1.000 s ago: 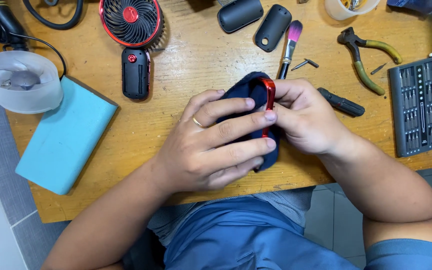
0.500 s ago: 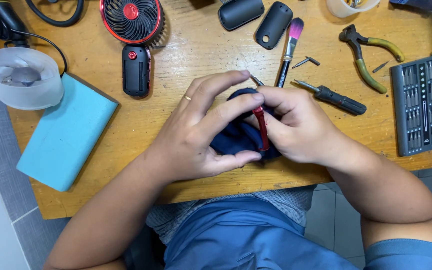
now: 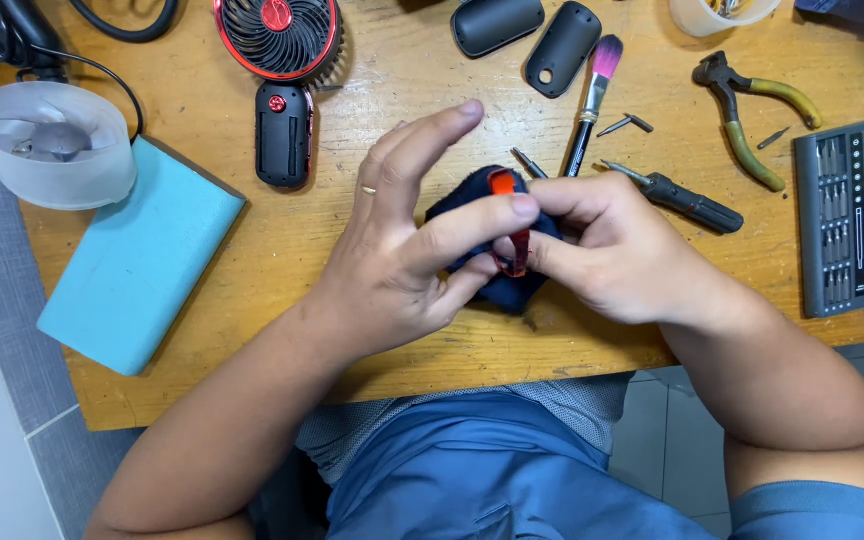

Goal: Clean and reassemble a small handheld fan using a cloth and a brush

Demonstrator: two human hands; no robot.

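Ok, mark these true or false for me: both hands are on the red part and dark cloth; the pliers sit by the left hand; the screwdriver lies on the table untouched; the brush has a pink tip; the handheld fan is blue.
1. Both hands, left hand and right hand, hold the red part in the dark cloth: true.
2. Pliers by the left hand: false, they lie on the right-hand side.
3. Screwdriver on the table, untouched: true.
4. Brush has a pink tip: true.
5. Handheld fan is blue: false, red and black.
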